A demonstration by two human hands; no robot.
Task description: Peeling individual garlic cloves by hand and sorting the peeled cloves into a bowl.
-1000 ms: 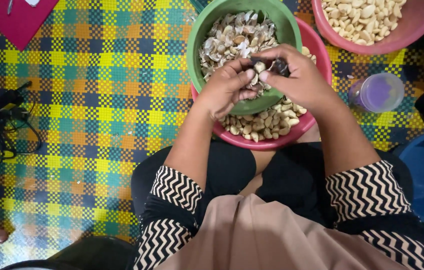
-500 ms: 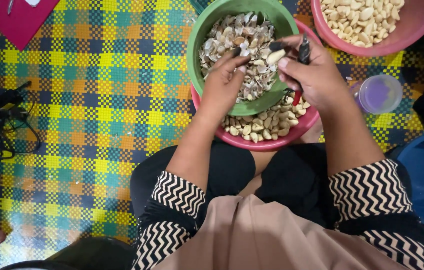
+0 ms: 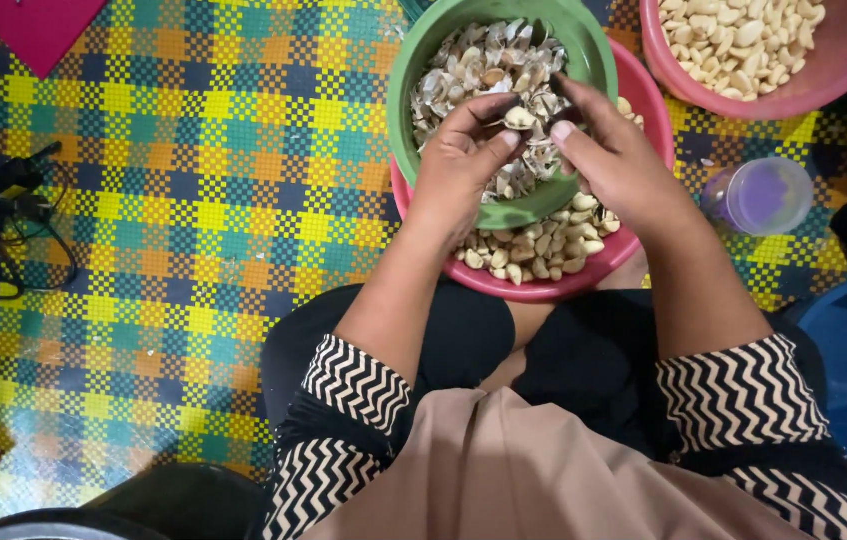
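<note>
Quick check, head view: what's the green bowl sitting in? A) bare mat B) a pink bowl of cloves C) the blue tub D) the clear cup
B: the green bowl of papery skins rests inside the pink bowl, whose pale cloves show under its near edge.

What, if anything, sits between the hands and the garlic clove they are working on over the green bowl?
Nothing visible does. The left hand pinches the garlic clove in its fingers over the green bowl; the right hand reaches it from the other side.
</note>
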